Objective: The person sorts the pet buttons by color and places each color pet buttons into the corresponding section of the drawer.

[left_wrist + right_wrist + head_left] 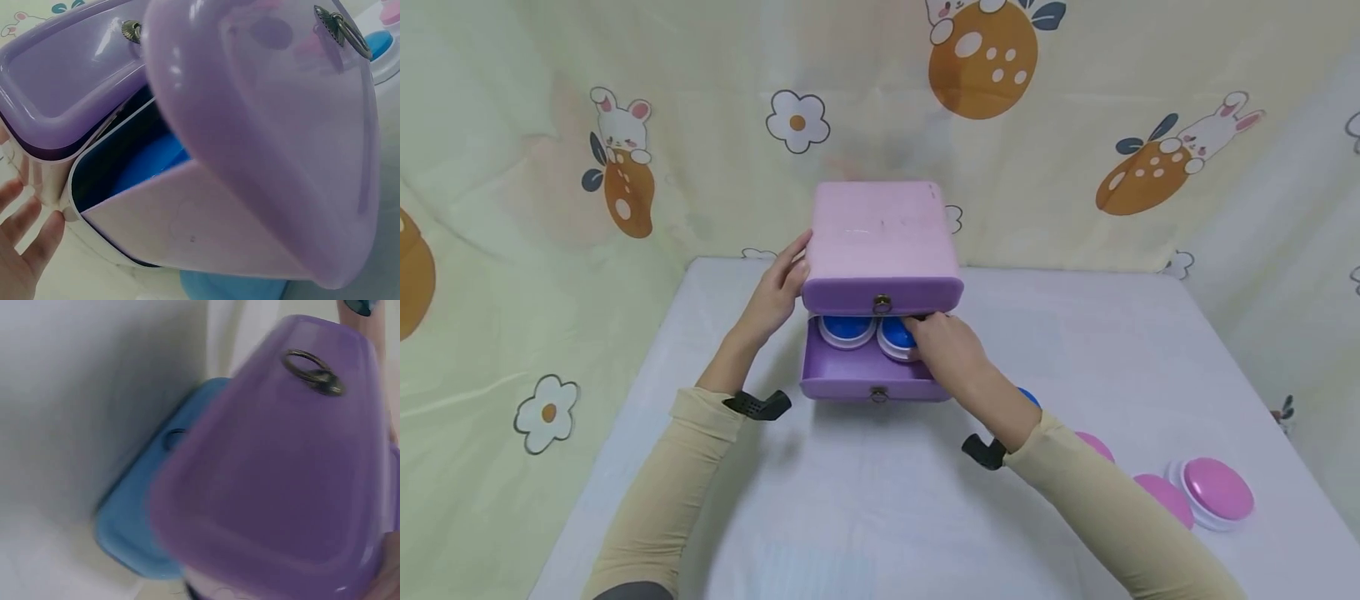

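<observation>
1. The right hand's (951,350) fingers (922,327) are bent at the right blue button (895,335) and cover its right part; their tips are partly hidden, so I cannot tell whether they are clamped on it.
2. The left hand's (775,292) fingers (45,242) are spread apart, level with the left side of the pink box (880,225).
3. Just left of the right fingers, the left blue button (846,328) sits beside the other, both inside the pulled-out purple drawer (850,364).
4. Below the right fingers is that drawer's front, with a metal ring pull (878,394).
5. Just above them, the upper drawer front (842,296) is closed, with its own ring pull (882,302).
6. Under the purple drawer, lower than the right fingers, the right wrist view shows a blue drawer front (137,519).
7. Farther right of and nearer the wearer than the right fingers, another blue button (1030,397) and three pink buttons (1221,490) rest on the tabletop (850,500), some partly behind the right sleeve (1097,492).
8. Beyond both hands' fingers hangs a rabbit-patterned cloth (700,150).
</observation>
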Demonstrator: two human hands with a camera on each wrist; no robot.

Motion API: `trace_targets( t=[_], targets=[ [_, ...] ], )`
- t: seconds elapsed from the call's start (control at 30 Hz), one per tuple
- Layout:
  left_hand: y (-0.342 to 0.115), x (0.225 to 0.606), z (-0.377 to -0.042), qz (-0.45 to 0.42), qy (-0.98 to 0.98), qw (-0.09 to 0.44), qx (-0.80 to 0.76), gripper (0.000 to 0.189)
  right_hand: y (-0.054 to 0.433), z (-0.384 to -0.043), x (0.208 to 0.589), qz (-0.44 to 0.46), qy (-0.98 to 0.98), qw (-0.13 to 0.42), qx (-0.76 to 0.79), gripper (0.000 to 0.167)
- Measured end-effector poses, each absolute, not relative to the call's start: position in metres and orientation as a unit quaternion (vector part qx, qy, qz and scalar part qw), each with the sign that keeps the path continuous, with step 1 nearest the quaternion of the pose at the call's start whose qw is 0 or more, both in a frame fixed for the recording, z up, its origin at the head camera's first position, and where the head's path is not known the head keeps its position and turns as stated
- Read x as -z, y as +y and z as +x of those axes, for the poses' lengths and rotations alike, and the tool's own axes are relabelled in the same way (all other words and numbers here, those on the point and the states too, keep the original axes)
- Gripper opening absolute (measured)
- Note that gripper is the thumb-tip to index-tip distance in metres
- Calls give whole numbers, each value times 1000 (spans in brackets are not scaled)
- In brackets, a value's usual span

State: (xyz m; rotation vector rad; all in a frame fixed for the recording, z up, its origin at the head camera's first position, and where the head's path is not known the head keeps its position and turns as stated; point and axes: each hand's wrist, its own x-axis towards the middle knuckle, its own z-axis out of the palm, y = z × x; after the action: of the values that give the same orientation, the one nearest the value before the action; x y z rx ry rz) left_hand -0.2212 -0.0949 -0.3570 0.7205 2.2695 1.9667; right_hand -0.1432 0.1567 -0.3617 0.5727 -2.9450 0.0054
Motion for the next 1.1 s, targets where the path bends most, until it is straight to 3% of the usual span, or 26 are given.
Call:
trace_targets(
  t=[0.33,0.53,0.6,0.73,0.8,0.87,0.97,1.1],
  targets=[
    [-101,374,-235,226,734,17,-640,53,163,-151,368,200,-976,85,-5,18],
    [-101,375,-233,219,729,25,-648,52,172,-148,359,225,-970,75,-51,19],
    [-100,368,-229,214,728,30,-650,53,181,-143,355,221,-964,107,-102,21],
    [-97,359,-222,216,732,33,-645,54,219,-138,363,183,-934,229,-205,19],
    [-97,358,-222,218,734,31,-642,53,243,-137,376,135,-930,248,-237,20],
    [-96,358,-222,221,738,28,-637,53,265,-136,389,85,-942,212,-247,24],
    [-96,357,-222,225,742,23,-632,53,287,-131,410,43,-970,79,-228,41],
    [-94,356,-222,227,745,18,-627,53,300,-120,436,78,-975,-65,-198,64]
  ],
)
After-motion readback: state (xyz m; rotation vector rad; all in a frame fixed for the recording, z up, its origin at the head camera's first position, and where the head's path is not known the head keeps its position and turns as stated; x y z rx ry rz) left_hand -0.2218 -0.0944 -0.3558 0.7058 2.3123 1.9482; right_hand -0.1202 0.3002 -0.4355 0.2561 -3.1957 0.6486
